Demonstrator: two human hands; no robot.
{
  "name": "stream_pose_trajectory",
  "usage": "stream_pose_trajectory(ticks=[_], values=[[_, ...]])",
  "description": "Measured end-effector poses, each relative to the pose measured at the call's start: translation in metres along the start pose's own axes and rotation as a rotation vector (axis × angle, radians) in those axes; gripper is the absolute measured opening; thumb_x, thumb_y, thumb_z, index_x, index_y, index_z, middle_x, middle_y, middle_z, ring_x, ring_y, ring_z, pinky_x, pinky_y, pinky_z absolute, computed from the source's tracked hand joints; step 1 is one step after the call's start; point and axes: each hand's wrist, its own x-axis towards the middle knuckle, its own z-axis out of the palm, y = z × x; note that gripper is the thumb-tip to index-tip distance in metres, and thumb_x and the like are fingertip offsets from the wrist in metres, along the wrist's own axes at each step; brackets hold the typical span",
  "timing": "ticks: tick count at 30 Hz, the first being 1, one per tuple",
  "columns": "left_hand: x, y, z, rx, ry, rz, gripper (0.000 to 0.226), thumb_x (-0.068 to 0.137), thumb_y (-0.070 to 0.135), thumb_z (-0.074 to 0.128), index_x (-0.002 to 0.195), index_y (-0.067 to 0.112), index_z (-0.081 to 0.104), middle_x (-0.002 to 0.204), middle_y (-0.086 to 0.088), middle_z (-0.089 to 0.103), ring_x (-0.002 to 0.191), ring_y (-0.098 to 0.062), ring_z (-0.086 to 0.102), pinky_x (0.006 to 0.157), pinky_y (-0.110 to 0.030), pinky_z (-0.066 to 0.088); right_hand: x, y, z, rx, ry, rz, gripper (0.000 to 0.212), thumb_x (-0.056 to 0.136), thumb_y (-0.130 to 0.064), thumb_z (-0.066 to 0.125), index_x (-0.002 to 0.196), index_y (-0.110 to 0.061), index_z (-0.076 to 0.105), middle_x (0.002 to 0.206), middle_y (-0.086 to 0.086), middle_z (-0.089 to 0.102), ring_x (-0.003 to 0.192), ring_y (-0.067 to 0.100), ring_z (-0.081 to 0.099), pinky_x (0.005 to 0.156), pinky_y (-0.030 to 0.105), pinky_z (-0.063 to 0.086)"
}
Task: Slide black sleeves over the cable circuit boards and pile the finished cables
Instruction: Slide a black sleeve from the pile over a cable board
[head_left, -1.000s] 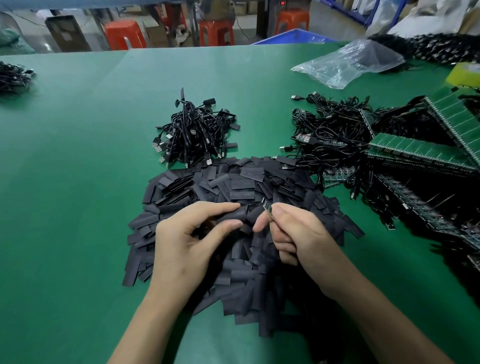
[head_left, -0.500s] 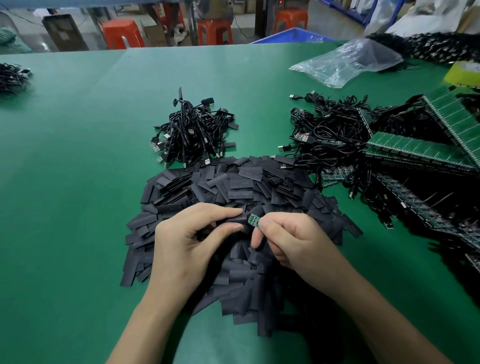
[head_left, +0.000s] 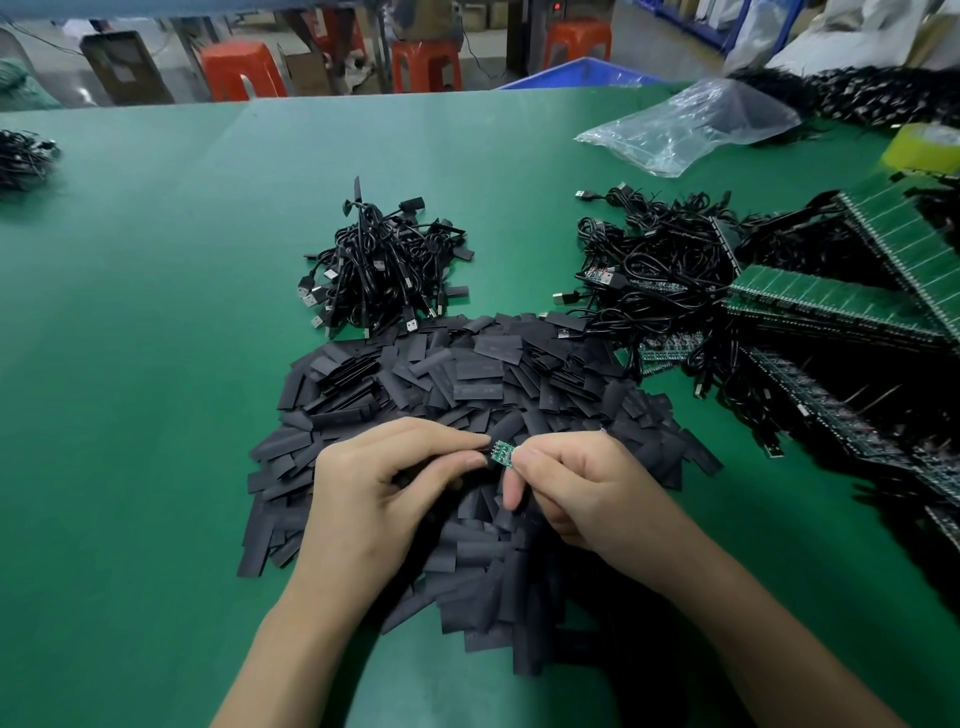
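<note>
A big heap of flat black sleeves (head_left: 467, 384) covers the green table (head_left: 156, 312) in front of me. Over its near part, my left hand (head_left: 384, 488) pinches one black sleeve between thumb and forefinger; most of that sleeve is hidden by the fingers. My right hand (head_left: 566, 488) pinches a small green circuit board (head_left: 502, 452), whose left end meets the sleeve's mouth. Its cable is hidden under the hand. Behind the heap lies a pile of sleeved cables (head_left: 384, 270). At the right sits a tangle of bare cables (head_left: 654, 270).
Green circuit board panels (head_left: 831, 306) are stacked at the right among more black cables. A clear plastic bag (head_left: 691, 124) lies at the back right, a yellow tape roll (head_left: 924, 148) near it. Another cable bundle (head_left: 21, 156) sits far left. Orange stools (head_left: 239, 67) stand beyond the table.
My right hand turned the circuit board flat and brought it left to the sleeve held in my left hand. Both hands stayed over the sleeve heap.
</note>
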Motion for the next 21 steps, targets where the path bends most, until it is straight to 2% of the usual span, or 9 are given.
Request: stream_pose_trajectory(ticks=[7, 11, 15, 21], values=[[0.0003, -0.0030, 0.0005, -0.086, -0.062, -0.091, 0.018, 0.090, 0.023, 0.072, 0.105, 0.027, 0.081, 0.107, 0.015, 0.075, 0.106, -0.012, 0.071, 0.094, -0.020, 0.051, -0.0008, -0.0028, -0.0011, 0.049, 0.010, 0.033, 0.038, 0.097, -0.040, 0.049, 0.075, -0.016, 0.068, 0.048, -0.009, 0.038, 0.041, 0.006, 0.031, 0.043, 0.020, 0.027], [0.0012, -0.0019, -0.0011, -0.152, -0.039, -0.130, 0.020, 0.083, 0.024, 0.078, 0.102, 0.030, 0.080, 0.105, 0.014, 0.077, 0.103, -0.012, 0.073, 0.092, -0.021, 0.053, -0.0018, -0.0051, -0.0012, 0.055, 0.008, 0.029, 0.038, 0.097, -0.039, 0.049, 0.074, -0.016, 0.068, 0.048, -0.009, 0.037, 0.041, 0.006, 0.031, 0.043, 0.019, 0.027], [0.0017, 0.0003, -0.0018, -0.153, -0.011, -0.105, 0.021, 0.081, 0.025, 0.080, 0.101, 0.031, 0.079, 0.103, 0.014, 0.077, 0.100, -0.010, 0.073, 0.089, -0.019, 0.053, -0.0022, -0.0057, -0.0011, 0.065, -0.008, 0.025, 0.038, 0.097, -0.040, 0.050, 0.074, -0.016, 0.068, 0.047, -0.009, 0.038, 0.040, 0.005, 0.031, 0.042, 0.019, 0.027], [0.0003, 0.0045, -0.0036, -0.073, -0.007, -0.059, 0.029, 0.083, 0.029, 0.079, 0.111, 0.032, 0.076, 0.108, 0.021, 0.076, 0.103, -0.003, 0.072, 0.092, -0.017, 0.052, -0.0021, -0.0043, -0.0028, 0.000, -0.036, 0.020, 0.038, 0.096, -0.043, 0.049, 0.074, -0.017, 0.067, 0.048, -0.011, 0.038, 0.042, 0.006, 0.031, 0.045, 0.024, 0.026]])
